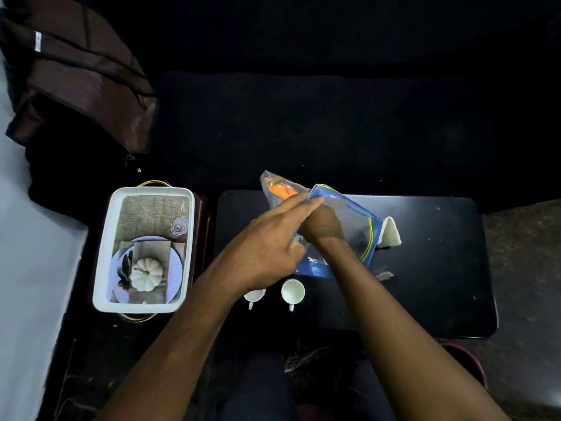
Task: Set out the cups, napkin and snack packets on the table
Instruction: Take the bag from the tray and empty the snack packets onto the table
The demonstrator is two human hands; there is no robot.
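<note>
A blue-edged clear zip bag (355, 226) is held up over the black table (440, 268). My left hand (267, 241) pinches its near-left edge, fingers stretched across the mouth. My right hand (321, 221) is inside the bag, seen through the plastic with fingers curled. A clear snack packet (277, 188) with orange contents sticks out past the bag's far-left corner, running from my right fist. A folded white napkin (391, 235) lies on the table behind the bag. Two white cups stand at the near edge: one (293, 291) in full view, the other (254, 295) partly under my left wrist.
A white rectangular tray (100, 268) with a printed place-setting picture sits on a dark stand left of the table. A brown bag (79, 80) lies at the far left. A small scrap (385, 275) lies on the table right of the bag.
</note>
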